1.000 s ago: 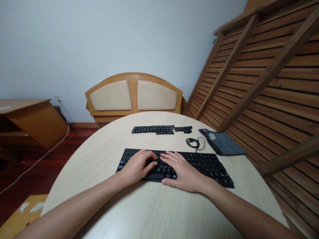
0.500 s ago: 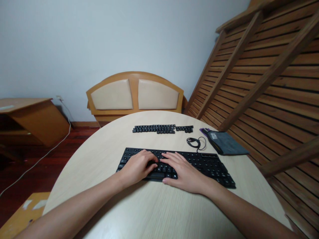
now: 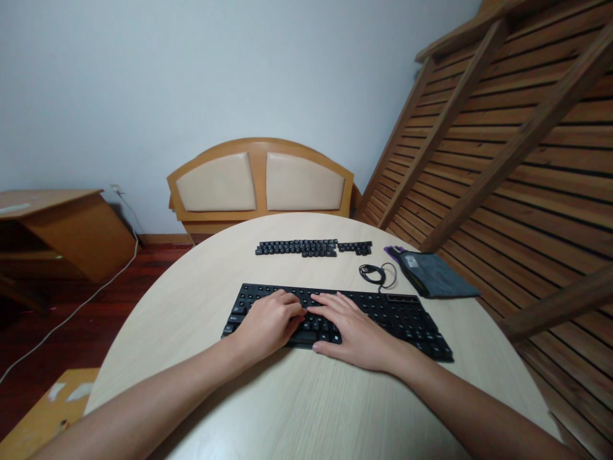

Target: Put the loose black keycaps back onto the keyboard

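Note:
A black keyboard with many small square sockets on its face lies across the table in front of me. My left hand is over its middle, fingers bent and pressed together at the tips; whatever is between them is hidden. Spread over the keyboard just beside it, my right hand rests with fingers stretched out and thumb on the front edge. Beyond the keyboard sit rows of loose black keycaps, with a smaller group of keycaps to their right.
The keyboard's coiled cable lies behind it. A dark grey pouch with purple at one end is at the right of the round table. A padded headboard stands beyond, and wooden slats lean on the right.
My left hand's fingers have closed together, and the hand has turned slightly, shifting a little to the right. My right hand stays almost in place on the keyboard.

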### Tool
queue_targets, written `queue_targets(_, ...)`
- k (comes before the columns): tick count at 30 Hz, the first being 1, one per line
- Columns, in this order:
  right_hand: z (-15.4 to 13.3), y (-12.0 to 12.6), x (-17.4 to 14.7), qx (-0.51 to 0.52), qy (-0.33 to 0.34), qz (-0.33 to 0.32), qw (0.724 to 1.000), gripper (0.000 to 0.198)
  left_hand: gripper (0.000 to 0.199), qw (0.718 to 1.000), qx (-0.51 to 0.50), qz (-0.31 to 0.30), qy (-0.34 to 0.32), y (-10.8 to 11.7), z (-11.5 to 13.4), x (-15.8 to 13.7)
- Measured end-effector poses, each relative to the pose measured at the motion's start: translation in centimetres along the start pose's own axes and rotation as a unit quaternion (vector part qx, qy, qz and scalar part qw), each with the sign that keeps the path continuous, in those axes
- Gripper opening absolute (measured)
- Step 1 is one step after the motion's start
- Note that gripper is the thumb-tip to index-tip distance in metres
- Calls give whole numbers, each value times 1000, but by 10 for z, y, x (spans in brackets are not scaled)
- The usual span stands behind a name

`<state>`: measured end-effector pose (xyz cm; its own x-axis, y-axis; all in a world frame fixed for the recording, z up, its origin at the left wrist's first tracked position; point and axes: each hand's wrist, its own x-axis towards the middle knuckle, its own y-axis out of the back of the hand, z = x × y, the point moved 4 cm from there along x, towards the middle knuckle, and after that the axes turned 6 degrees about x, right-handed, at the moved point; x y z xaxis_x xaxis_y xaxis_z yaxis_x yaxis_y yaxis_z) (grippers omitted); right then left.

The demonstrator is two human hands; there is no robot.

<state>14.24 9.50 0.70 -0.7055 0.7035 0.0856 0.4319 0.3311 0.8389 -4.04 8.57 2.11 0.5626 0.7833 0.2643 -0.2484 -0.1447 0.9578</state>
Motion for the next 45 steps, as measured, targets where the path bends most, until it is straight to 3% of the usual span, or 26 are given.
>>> queue_targets(6, -1, 0, 0, -9, -1, -7, 1000, 70, 13, 1000, 17, -25, -7, 4, -1, 1)
queue_targets(17, -2, 2, 0, 4, 6, 2, 1000, 68, 23, 991, -5, -63, -117, 20, -3, -6)
queue_targets(29, -5, 3, 1, -11, -2, -7, 1000, 68, 19, 992, 18, -77, -102, 19, 4, -5)
queue_targets(33, -5, 4, 0, -15, 8, 1, 1000, 68, 28, 989, 17, -84, -118, 20, 3, -6)
queue_targets(40, -5, 22, 22, -39, 22, 86, 995, 27, 32, 988, 36, -87, -119, 19, 3, -6)
queue_targets(45, 11, 34, 66, -140, -47, 118, 982, 22, 30, 989, 34, -84, -117, 17, 4, -6)
